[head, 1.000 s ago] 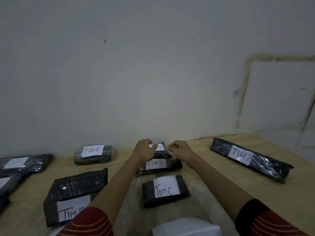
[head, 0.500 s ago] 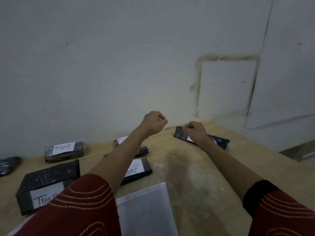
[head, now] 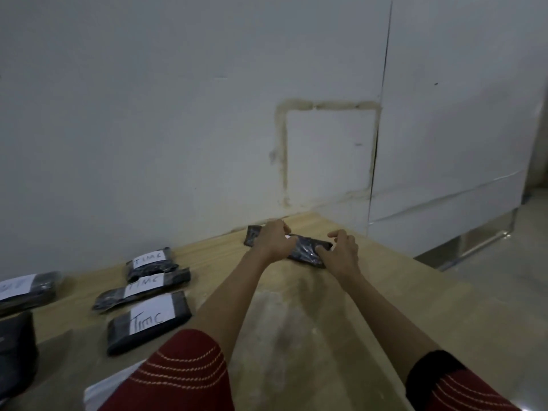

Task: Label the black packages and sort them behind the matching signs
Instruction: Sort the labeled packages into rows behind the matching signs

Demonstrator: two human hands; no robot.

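Observation:
A long black package [head: 307, 251] lies slantwise at the table's far right, close to the wall. My left hand [head: 275, 240] grips its left part, fingers curled over the far edge, with a sliver of white label showing beside them. My right hand [head: 339, 250] is at its right end, thumb on the wrap and fingers arched above it. To the left, three black packages labelled TIMC lie in a column: the far one [head: 151, 262], the middle one [head: 142, 287] and the near one [head: 148, 320].
Another labelled black package [head: 25, 289] lies at the far left, and a larger black one [head: 14, 351] is cut off by the frame edge. White paper [head: 100, 390] lies at the near edge. The wooden table [head: 385, 292] ends on the right, above the floor.
The view has swung right. Both hands left the TIMC column and went to the long package by the wall; my left hand now lies on it beside the right.

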